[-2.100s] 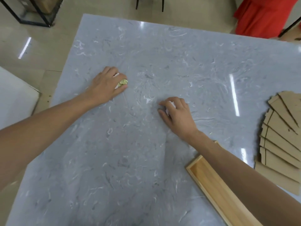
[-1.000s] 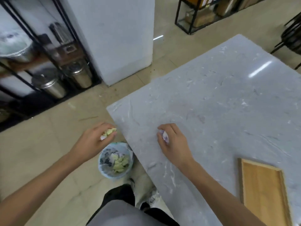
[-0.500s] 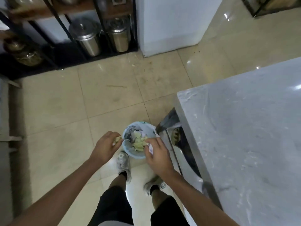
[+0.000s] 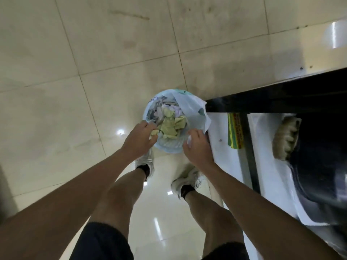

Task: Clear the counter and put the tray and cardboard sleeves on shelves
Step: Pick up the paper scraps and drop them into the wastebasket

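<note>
Two bare forearms with no sleeves, left hand (image 4: 139,138) and right hand (image 4: 197,147) without gloves or rings, dark shorts (image 4: 102,243) at six o'clock ended above the knees, black ankle socks (image 4: 144,168), worn pale grey sneakers (image 4: 187,180) with laces showed.

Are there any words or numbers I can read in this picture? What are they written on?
No text here can be read.
Yellow and green strip under the counter edge: reddish marks run along it, too blurred to read.
Liner bag in the small waste bin: dark spots on it, a pattern or print, too blurred to tell.
Crumpled scraps in the bin: no letters visible.
</note>
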